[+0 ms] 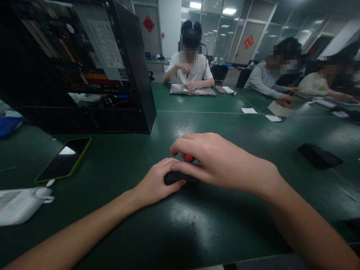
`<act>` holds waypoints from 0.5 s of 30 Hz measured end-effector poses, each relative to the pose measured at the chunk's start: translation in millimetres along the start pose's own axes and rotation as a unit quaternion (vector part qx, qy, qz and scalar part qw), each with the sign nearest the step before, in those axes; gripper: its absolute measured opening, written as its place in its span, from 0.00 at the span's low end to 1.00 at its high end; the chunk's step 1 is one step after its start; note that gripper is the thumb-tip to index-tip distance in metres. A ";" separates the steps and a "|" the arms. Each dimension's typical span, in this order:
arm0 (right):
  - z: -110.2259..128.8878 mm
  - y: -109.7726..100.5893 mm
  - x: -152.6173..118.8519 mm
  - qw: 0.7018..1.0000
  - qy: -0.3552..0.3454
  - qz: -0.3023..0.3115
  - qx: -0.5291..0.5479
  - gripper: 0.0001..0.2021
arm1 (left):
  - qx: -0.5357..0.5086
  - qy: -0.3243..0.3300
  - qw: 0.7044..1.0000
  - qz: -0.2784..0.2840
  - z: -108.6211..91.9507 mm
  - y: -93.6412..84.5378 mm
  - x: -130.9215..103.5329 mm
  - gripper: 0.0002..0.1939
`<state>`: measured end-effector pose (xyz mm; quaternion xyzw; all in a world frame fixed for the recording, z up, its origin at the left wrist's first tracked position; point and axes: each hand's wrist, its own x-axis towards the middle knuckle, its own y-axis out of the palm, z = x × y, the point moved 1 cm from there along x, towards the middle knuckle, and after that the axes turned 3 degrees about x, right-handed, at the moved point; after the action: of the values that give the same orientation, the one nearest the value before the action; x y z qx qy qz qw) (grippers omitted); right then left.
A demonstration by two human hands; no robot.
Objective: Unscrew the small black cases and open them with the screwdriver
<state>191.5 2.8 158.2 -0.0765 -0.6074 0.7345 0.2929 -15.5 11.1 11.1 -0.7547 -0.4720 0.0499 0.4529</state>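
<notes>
Near the middle of the table, my left hand (157, 180) grips the left end of a small black block-shaped object (176, 177), its thumb along the near side. The object rests on the green tabletop, and its far part is hidden under my right hand. My right hand (213, 161) is curled just above it, with fingers and thumb closed round what looks like a screwdriver with an orange-red handle (189, 158). Only a bit of that handle shows; its tip is hidden.
An open black computer case (137, 93) stands at the left. Nearer lie a phone (66, 159) and a white device (25, 202). Another black object (320, 155) is at the right. Across the green table (239, 232), a person works on a flat panel (177, 90); others sit farther right.
</notes>
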 end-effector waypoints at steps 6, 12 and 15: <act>0.7 2.5 -0.2 0.991 0.055 -0.024 -0.122 0.10 | 0.025 0.008 1.000 -0.014 -1.1 1.5 0.4 0.14; 14.4 -1.6 -5.0 0.998 -0.042 0.022 -0.043 0.10 | -0.002 -0.014 1.000 0.007 -3.4 -0.7 4.2 0.12; 13.6 -3.1 -8.4 0.998 -0.028 0.011 -0.053 0.06 | 0.022 -0.013 0.999 0.028 -8.3 -1.9 9.5 0.10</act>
<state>193.0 -12.8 162.5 -0.0778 -0.6529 0.7061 0.2631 -7.4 13.3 20.6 -0.7570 -0.4552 0.0831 0.4614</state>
